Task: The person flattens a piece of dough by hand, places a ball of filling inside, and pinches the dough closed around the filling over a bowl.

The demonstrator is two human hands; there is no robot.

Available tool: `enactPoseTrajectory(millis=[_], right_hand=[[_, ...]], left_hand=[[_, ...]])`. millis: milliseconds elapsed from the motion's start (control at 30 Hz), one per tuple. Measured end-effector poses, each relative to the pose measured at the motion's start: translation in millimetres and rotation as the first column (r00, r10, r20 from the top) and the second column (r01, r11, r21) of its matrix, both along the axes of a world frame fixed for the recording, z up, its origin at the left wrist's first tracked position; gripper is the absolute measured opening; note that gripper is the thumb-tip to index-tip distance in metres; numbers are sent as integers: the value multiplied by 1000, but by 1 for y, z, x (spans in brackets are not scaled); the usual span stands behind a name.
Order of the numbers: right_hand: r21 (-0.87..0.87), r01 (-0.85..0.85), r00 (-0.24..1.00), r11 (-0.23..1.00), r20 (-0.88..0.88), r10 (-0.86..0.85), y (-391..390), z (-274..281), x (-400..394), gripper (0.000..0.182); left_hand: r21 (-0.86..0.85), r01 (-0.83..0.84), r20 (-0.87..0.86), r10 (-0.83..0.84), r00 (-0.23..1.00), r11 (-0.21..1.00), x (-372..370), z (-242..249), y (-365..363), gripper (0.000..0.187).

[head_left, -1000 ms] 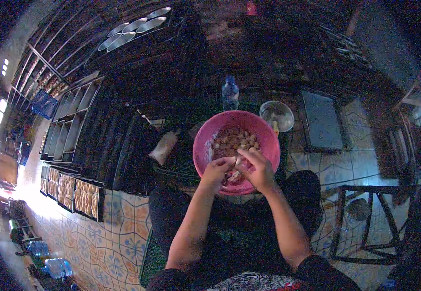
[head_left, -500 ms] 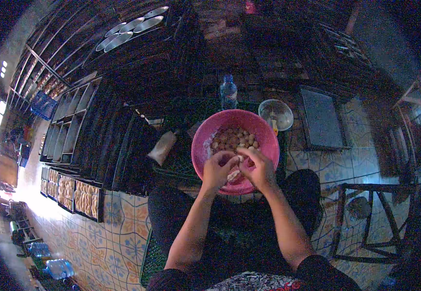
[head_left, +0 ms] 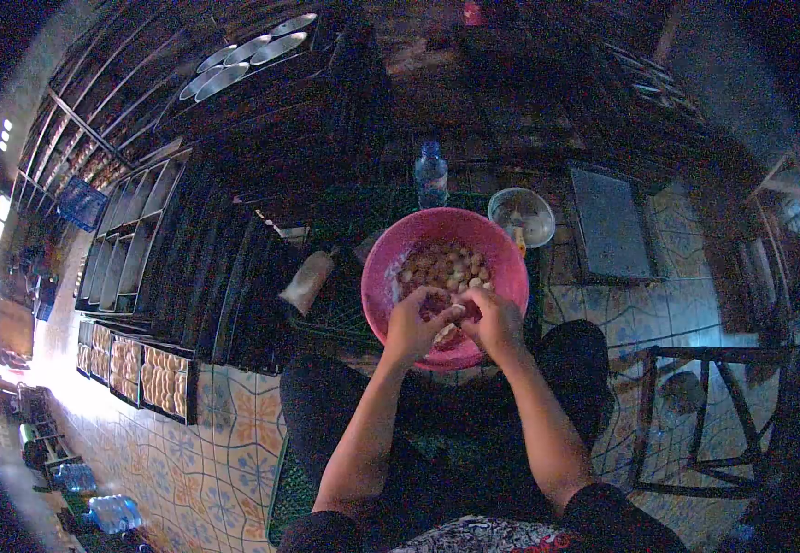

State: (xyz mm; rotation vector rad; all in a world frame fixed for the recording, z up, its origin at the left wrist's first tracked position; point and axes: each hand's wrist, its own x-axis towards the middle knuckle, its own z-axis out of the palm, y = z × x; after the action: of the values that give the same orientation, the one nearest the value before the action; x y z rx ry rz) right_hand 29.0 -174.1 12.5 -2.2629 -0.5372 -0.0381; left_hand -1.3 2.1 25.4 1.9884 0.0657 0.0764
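Note:
A pink basin (head_left: 383, 313) stands in front of my knees, with many small round brownish and pale balls (head_left: 437, 261), dough-like, heaped toward its far side. Over its near half, my left hand (head_left: 410, 330) and my right hand (head_left: 498, 324) come together, fingers bent and tips almost meeting. Pinched between them is a small pale piece of dough (head_left: 456, 311), partly hidden by the fingers. Below the fingertips, another pale lump (head_left: 447, 337) rests inside the basin near its front wall.
Behind the basin stand a plastic bottle (head_left: 431, 175) and a metal bowl (head_left: 522, 217) with a yellow-handled tool. A bag of pale contents (head_left: 308, 282) lies left on the green crate. Trays of bread (head_left: 164, 380) sit farther left; a dark metal frame (head_left: 704, 419) stands right.
My fingertips have drawn closer together around the pale piece, and my right fingers have curled inward. The basin and the things around it stay in place.

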Motion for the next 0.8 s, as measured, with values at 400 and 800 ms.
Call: enactPoseTrajectory(millis=[400,800], right_hand=[[365,-93,991,926,119,53,6,19,3,26],[81,-65,940,995,339,34,12,2,-4,28]], left_hand=[[-425,-107,-368,-63,928,899,2,-5,14,25],[-686,-234,-436,-133,890,689,4,-40,6,21]])
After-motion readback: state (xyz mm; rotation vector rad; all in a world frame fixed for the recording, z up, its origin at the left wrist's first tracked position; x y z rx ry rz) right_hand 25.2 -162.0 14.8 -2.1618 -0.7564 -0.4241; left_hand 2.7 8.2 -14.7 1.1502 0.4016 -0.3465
